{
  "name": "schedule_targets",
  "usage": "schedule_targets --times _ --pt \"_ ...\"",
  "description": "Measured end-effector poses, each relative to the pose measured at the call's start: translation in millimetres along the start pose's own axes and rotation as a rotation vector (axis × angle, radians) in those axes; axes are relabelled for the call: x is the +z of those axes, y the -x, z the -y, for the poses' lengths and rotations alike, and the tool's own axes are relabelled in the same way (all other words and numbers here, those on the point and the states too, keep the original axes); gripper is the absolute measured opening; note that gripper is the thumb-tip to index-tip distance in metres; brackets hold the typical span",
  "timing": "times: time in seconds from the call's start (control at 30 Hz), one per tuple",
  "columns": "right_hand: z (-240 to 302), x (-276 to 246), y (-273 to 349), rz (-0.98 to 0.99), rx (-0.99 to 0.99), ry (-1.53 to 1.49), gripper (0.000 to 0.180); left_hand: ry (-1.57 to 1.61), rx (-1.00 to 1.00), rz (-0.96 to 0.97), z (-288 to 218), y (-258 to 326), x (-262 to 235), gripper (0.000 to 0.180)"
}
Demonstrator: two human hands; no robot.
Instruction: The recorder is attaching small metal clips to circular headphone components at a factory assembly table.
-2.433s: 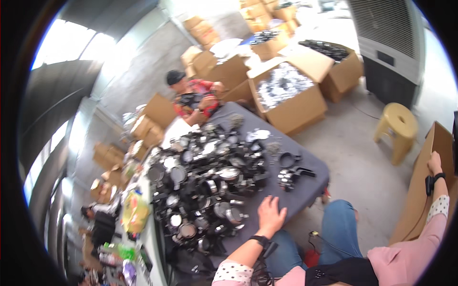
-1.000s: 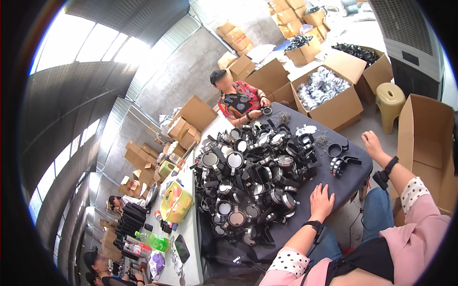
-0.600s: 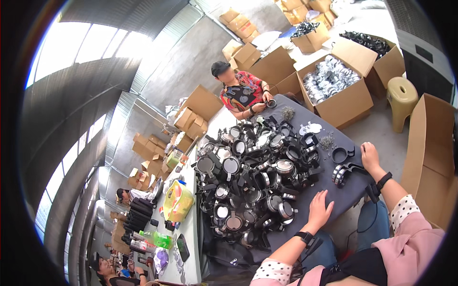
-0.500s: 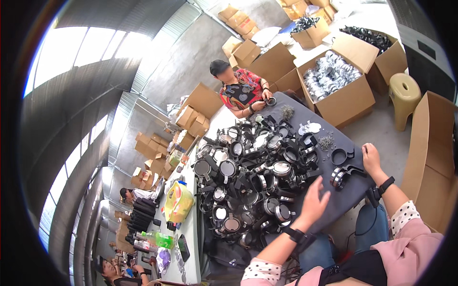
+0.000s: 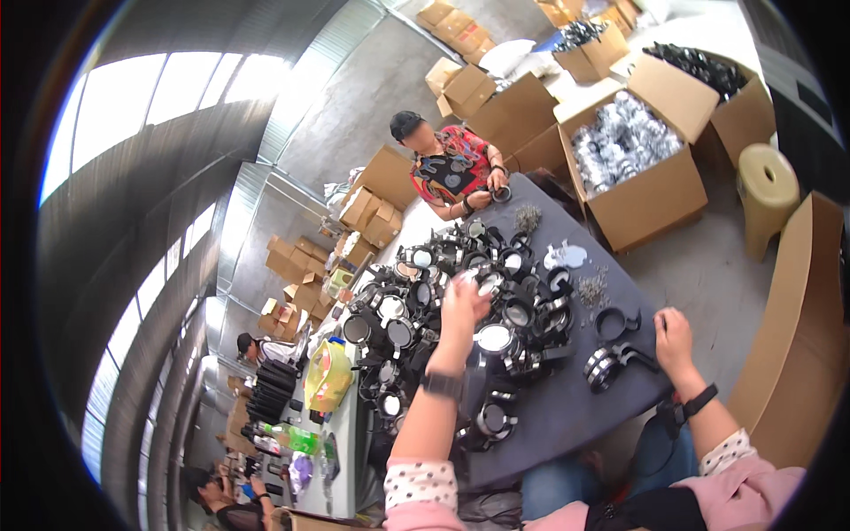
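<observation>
A: State the condition of each grip at that moment.

B: The left hand (image 5: 462, 299) was raised over the pile of black ring-shaped fittings (image 5: 443, 310), its grip closed on a small pale, shiny part (image 5: 469, 278); the part's kind could not be told. The right hand (image 5: 675, 338) lay near the surface's edge (image 5: 660, 389), fingers curled; whether that grip held anything could not be told.

A: Where did the work items sit relative to those grips?

B: The pile lay directly beneath and around the left grip. A single black clamp ring (image 5: 609, 363) sat just to the left of the right grip, apart from the pile, and an open black band (image 5: 615, 320) lay just beyond it.

A: Handling properties?

B: Judged from appearance: rigid, moderately heavy for their size, not fragile, with smooth glossy faces that may slip. Best held across the outer rim or by a projecting lug, not by the shiny insert.

A: Clearances?

B: The surface's edge ran close beside the right grip, so parts there could roll off. Bare dark cloth between the pile and that edge gave the only open room. Small loose fasteners (image 5: 591, 288) lay beyond the band. A second person (image 5: 447, 164) worked at the far end, well apart, with cardboard boxes (image 5: 637, 168) alongside.
</observation>
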State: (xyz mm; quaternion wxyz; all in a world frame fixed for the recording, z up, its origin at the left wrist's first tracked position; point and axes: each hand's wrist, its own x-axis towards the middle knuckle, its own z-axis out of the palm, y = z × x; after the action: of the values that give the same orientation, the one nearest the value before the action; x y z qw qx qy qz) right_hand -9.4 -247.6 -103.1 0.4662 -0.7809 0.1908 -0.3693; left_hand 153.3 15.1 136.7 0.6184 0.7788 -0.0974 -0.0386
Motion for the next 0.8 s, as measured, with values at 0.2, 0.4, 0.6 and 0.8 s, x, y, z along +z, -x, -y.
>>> schedule_targets --times 0.2,0.4,0.6,0.8 --pt "-6.4 -5.0 8.1 0.08 -0.002 -0.057 0.013 -0.515 -0.26 0.899 42.9 166.9 -46.6 0.046" --pt "-1.1 -7.7 5.6 0.141 -0.09 -0.015 0.011 0.247 -0.348 -0.581 145.8 380.6 -242.9 0.035" --pt "-4.7 -10.2 -2.3 0.175 -0.076 -0.002 0.012 0.471 -1.081 -1.08 244.9 561.1 -277.5 0.035" --pt "-7.3 -2.5 6.6 0.182 -0.152 0.145 0.012 0.601 -1.109 -0.925 303.2 592.9 -194.5 0.035"
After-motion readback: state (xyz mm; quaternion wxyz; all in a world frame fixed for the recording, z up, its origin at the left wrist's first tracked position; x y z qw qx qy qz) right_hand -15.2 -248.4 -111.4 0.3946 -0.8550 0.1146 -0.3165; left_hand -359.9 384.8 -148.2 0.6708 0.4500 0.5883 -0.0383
